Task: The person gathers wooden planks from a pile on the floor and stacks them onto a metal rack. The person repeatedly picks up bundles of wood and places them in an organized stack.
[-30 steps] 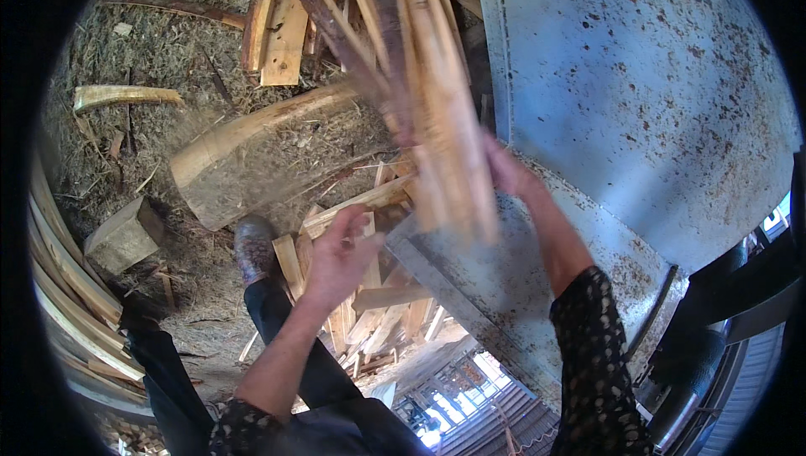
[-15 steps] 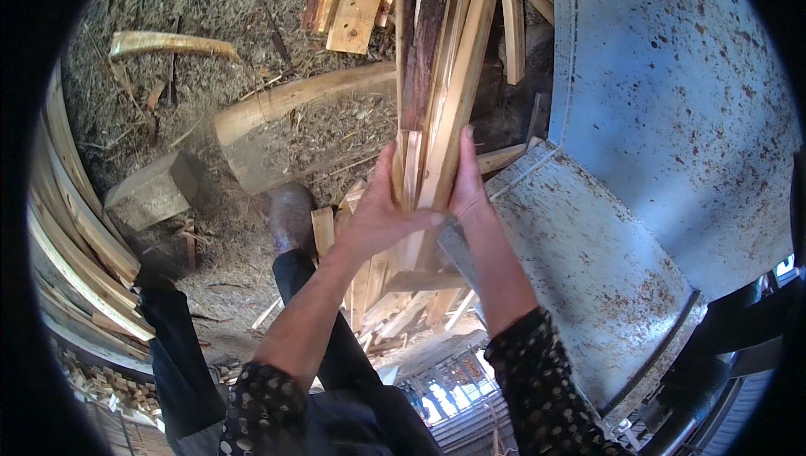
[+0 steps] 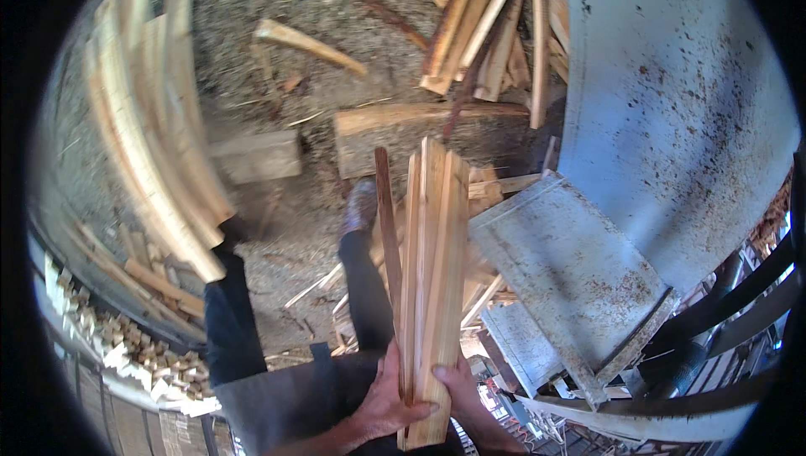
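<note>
A bundle of long wooden slats (image 3: 437, 263) is gripped low down between my two hands, close to my body, its far ends pointing away from me. My left hand (image 3: 393, 401) wraps its left side, with the thumb across the front. On the right side, my right hand (image 3: 460, 387) closes round the same bundle, its thumb on the face of the wood. A thin dark bark-edged strip (image 3: 386, 221) splays out to the left of the bundle at its far end.
Long slats (image 3: 155, 112) lean in a stack at left, near a squared block (image 3: 256, 156). Ahead lie a split log (image 3: 420, 137) and more boards (image 3: 478, 19). A rusty pale metal machine (image 3: 579, 263) stands at right. Cut wood ends (image 3: 126, 347) line the lower left.
Both hands have drawn the wood bundle back toward my body, away from the boards ahead. The view has shifted, bringing more of the left stack into sight.
</note>
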A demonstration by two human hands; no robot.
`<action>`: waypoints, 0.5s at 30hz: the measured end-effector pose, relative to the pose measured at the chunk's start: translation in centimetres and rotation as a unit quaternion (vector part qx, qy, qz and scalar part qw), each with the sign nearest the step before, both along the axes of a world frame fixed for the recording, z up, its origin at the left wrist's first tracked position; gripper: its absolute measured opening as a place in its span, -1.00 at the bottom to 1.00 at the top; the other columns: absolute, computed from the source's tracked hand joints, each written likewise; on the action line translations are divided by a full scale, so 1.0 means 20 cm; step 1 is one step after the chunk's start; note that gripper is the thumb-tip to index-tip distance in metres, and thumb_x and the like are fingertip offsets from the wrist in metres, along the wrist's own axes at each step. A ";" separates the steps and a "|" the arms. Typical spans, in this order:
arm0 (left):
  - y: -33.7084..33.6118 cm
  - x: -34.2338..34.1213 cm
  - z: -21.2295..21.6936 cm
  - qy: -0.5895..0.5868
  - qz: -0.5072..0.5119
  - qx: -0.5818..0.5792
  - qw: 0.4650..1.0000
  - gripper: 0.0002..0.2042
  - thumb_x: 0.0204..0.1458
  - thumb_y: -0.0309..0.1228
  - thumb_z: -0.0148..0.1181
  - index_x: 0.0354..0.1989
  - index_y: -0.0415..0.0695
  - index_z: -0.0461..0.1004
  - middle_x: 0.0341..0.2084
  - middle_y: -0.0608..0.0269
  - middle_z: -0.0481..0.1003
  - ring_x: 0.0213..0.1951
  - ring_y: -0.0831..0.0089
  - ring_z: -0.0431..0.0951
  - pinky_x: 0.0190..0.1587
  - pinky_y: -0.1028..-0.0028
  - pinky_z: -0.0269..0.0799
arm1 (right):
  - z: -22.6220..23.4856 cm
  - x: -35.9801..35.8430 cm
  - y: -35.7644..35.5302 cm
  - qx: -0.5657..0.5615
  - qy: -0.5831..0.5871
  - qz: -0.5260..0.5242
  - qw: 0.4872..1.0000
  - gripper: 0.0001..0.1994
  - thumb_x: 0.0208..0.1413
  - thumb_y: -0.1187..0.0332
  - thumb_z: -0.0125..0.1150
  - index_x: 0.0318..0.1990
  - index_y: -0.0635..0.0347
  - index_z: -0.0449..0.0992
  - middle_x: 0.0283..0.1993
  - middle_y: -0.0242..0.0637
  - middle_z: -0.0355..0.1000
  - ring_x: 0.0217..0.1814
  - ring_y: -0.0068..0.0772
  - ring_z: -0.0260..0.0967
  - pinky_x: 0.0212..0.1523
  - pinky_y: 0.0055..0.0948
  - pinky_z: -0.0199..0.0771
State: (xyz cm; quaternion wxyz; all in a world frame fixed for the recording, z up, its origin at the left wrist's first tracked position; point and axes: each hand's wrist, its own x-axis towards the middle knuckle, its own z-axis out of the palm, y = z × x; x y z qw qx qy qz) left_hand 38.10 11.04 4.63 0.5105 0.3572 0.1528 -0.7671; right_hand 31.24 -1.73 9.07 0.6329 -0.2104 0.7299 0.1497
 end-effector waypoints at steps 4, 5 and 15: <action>0.30 0.12 0.25 -0.008 0.032 0.046 0.998 0.02 -0.31 -0.22 0.31 0.22 -0.20 -0.36 0.09 -0.03 0.02 0.16 0.18 0.02 0.18 0.30 -0.07 | 0.20 0.08 0.31 0.009 -0.015 -0.004 1.000 -0.23 -0.25 0.29 0.23 0.15 0.30 -0.02 -0.02 -0.14 0.23 -0.02 -0.32 0.25 -0.05 -0.38 0.32; 0.34 0.20 0.25 0.036 0.086 0.058 0.994 -0.02 -0.28 -0.23 0.30 0.21 -0.21 -0.32 0.09 0.01 0.03 0.16 0.22 0.03 0.18 0.31 -0.06 | 0.20 0.11 0.36 0.022 -0.028 0.003 0.999 -0.22 -0.26 0.28 0.24 0.15 0.30 -0.01 -0.02 -0.15 0.23 -0.02 -0.33 0.24 -0.05 -0.39 0.32; 0.52 0.70 -0.22 -0.098 0.387 0.286 0.871 -0.62 -0.01 -0.50 0.04 0.01 -0.27 0.15 -0.11 0.11 0.31 -0.11 0.47 0.31 -0.05 0.50 0.25 | -0.24 0.55 0.63 0.121 -0.217 0.109 0.963 -0.18 -0.33 0.29 0.28 0.16 0.28 0.02 0.01 -0.27 0.22 0.05 -0.44 0.19 0.08 -0.45 0.18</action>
